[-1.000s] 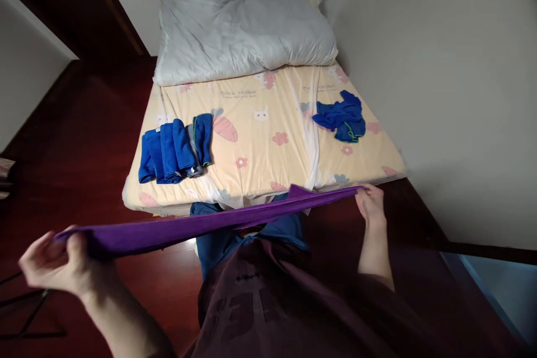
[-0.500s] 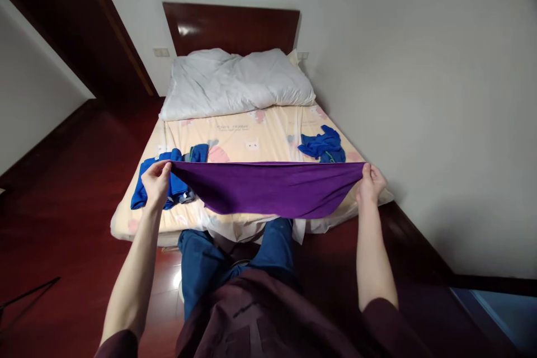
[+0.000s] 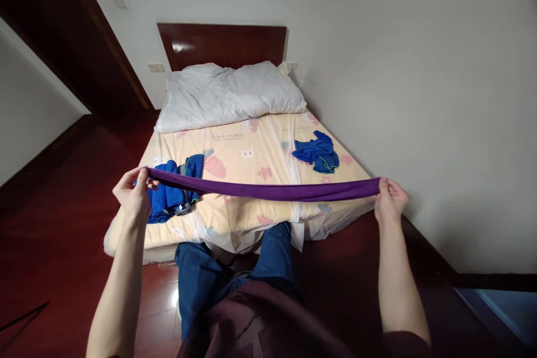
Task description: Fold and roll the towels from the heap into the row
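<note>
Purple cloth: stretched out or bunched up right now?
Stretched out: the left hand and right hand hold the purple cloth by opposite ends, a narrow band between them. Whether it's folded, I can't tell.

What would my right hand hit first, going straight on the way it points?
Your right hand would probably meet the pale wall on the right first, though depth is unclear here.
</note>
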`<state>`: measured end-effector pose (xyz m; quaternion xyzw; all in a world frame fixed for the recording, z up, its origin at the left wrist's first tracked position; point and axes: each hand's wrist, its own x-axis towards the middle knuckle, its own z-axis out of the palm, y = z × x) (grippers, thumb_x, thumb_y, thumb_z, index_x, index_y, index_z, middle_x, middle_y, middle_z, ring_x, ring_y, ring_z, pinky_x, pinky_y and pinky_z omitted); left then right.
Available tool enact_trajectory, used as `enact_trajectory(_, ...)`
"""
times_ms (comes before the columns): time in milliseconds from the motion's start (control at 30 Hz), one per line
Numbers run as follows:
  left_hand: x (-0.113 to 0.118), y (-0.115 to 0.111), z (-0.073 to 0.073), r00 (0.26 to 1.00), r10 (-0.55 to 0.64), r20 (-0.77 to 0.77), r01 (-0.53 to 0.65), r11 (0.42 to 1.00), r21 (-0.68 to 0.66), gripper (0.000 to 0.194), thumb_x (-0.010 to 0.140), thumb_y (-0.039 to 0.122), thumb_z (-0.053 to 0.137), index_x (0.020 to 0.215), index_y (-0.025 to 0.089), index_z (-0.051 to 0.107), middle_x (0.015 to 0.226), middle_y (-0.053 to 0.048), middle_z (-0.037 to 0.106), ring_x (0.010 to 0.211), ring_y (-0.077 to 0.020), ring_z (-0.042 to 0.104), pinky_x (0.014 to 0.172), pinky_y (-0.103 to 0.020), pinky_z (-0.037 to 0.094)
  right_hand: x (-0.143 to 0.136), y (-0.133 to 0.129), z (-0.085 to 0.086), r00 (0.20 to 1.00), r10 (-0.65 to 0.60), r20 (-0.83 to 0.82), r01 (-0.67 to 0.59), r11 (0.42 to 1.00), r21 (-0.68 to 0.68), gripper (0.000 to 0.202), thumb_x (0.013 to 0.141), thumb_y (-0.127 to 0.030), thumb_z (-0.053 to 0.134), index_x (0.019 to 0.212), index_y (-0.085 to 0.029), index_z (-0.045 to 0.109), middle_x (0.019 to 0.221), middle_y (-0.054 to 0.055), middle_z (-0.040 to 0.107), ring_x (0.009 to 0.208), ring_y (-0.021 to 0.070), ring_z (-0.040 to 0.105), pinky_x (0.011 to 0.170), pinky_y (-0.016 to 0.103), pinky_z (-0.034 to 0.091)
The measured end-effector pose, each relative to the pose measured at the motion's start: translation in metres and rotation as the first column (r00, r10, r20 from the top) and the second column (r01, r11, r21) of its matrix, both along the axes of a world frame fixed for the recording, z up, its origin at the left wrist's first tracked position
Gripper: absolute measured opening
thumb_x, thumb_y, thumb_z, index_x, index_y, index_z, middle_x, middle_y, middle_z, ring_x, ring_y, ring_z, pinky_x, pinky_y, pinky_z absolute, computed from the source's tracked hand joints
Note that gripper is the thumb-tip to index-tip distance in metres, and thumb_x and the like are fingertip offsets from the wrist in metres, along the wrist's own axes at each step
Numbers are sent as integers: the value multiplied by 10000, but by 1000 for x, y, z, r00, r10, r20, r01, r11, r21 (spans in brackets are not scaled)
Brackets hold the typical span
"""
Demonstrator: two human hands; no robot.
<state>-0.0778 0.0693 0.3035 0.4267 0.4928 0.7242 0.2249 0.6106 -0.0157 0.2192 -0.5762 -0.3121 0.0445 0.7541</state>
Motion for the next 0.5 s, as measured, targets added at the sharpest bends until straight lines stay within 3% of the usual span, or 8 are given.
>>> enact_trajectory(100, 2, 16, -1, 999, -6, 53, 10, 998, -66, 161, 895, 232, 704, 990, 109, 662, 679, 39, 627, 525, -89, 574, 496, -206, 483, 9, 9, 1, 1000, -8, -10, 8, 1000, 20, 595, 668, -693, 828, 895, -154, 716, 798, 37, 701, 716, 171, 667, 751, 343, 570)
enact_trajectory(200, 8, 48, -18, 990, -36, 136, 59, 984, -170, 202, 878, 272, 740, 977, 116, 658, 694, 23, 645, 555, -115, 640, 531, -218, 542, 17, 32, -6, 1000, 0, 19, 1, 999, -46, 633, 654, -736, 806, 881, -151, 724, 783, 47, 714, 702, 180, 668, 767, 363, 577)
enact_trajectory(333, 19, 106, -61, 972, -53, 229, 127, 940, -317, 184, 848, 271, 750, 933, 137, 657, 707, -6, 667, 631, -148, 716, 616, -237, 612, 22, 86, -30, 990, 123, 74, -103, 966, -236, 687, 626, -801, 765, 848, -151, 740, 809, 96, 750, 724, 208, 689, 758, 374, 586)
enact_trajectory(500, 34, 177, -133, 978, 6, 210, 103, 856, -506, 128, 904, 224, 683, 872, 131, 600, 680, -34, 659, 580, -149, 716, 636, -253, 628, 16, 176, -85, 959, 265, 97, -201, 884, -422, 765, 596, -866, 705, 833, -139, 750, 776, 111, 765, 692, 217, 696, 700, 353, 578)
